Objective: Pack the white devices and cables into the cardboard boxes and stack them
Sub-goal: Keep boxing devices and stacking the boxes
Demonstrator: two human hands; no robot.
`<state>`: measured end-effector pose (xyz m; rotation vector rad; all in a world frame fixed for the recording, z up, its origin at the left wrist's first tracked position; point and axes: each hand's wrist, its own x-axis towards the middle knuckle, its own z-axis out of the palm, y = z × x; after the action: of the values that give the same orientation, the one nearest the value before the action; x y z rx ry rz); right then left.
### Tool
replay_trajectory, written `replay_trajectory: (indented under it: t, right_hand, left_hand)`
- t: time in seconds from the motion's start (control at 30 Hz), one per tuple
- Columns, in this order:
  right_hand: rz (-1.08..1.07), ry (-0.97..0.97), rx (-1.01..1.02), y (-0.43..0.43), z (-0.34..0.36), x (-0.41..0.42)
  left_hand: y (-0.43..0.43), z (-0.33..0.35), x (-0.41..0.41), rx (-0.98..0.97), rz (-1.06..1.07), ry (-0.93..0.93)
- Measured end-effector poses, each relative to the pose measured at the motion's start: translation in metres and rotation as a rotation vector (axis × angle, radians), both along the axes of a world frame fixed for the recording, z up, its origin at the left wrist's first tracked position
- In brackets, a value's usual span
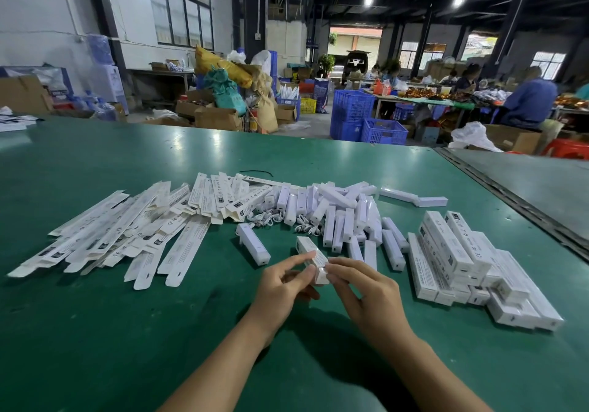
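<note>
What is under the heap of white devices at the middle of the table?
Coiled white cables peek out from under the near edge of the devices, on the green table. Whatever lies deeper beneath the heap is covered.

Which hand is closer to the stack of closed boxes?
Right. The right hand sits just left of the stack of closed boxes, not touching; the left hand is farther left, across the small box both hold.
</note>
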<state>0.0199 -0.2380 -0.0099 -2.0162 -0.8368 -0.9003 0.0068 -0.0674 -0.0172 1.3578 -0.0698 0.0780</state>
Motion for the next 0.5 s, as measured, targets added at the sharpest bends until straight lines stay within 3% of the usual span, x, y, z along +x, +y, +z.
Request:
replay_trajectory:
  t: [0.23, 0.5]
  right_hand:
    - [0.057, 0.131, 0.087, -0.0033, 0.0025, -0.0009]
    - [0.076, 0.38, 0.188, -0.0041, 0.0013, -0.0009]
  left_hand:
    - [0.0022, -0.0016, -0.0021, 0.143, -0.054, -0.08]
    - [0.0007, -0.0075, 0.0019, 0.175, -0.019, -0.097]
